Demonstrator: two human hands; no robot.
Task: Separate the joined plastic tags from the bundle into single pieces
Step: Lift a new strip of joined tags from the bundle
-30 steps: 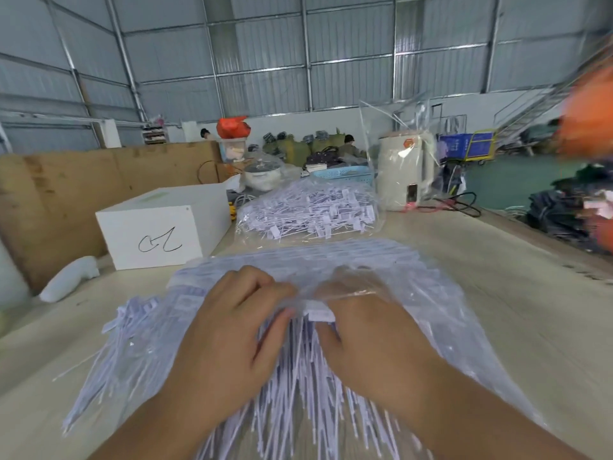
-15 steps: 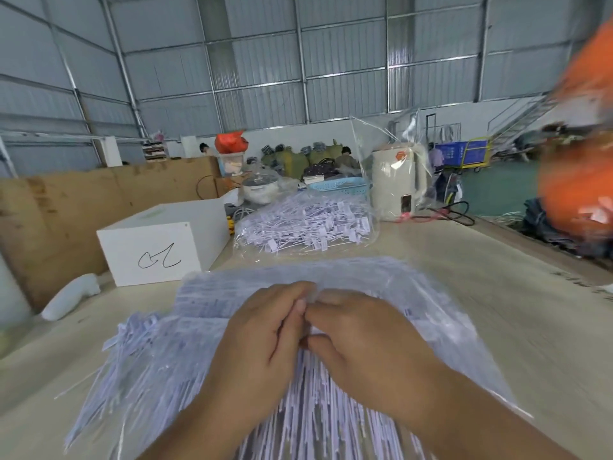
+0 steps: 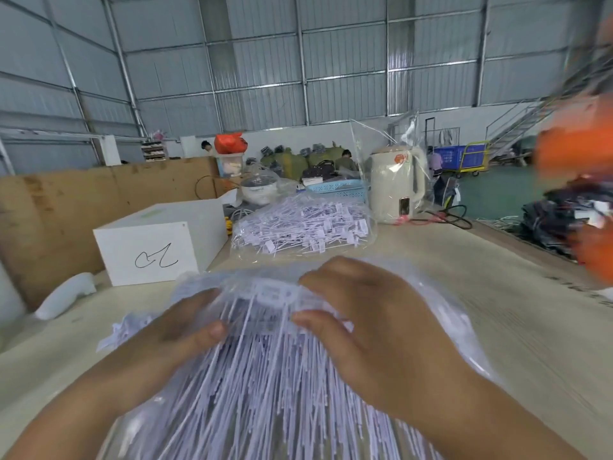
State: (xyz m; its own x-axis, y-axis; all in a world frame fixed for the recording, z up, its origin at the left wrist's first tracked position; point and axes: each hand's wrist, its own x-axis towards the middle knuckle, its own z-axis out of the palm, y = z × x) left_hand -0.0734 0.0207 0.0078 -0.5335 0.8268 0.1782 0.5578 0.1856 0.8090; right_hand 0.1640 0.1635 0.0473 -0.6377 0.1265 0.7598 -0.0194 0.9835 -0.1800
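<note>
A large bundle of joined white plastic tags [image 3: 265, 386] lies on the table in front of me, partly wrapped in clear plastic film. My left hand [image 3: 175, 333] grips the bundle's left side near the tag heads, thumb on top. On the right side, my right hand [image 3: 374, 323] holds the heads, thumb and fingers curled round them. A row of tag heads [image 3: 265, 293] shows between the two hands, blurred. Further back, a clear bag of loose single tags [image 3: 302, 227] rests on the table.
A white box [image 3: 156, 240] with a scribble stands at the back left, a white packet [image 3: 66, 293] beside it. A cream kettle [image 3: 396, 184], blue basket [image 3: 338, 189] and cables sit behind the bag. Orange blurred shapes [image 3: 577, 151] fill the right edge. Bare table [image 3: 497, 293] extends right.
My hands, pressed together at the tag heads before, have pulled apart sideways, exposing a row of heads between them. The view has tilted and moved slightly.
</note>
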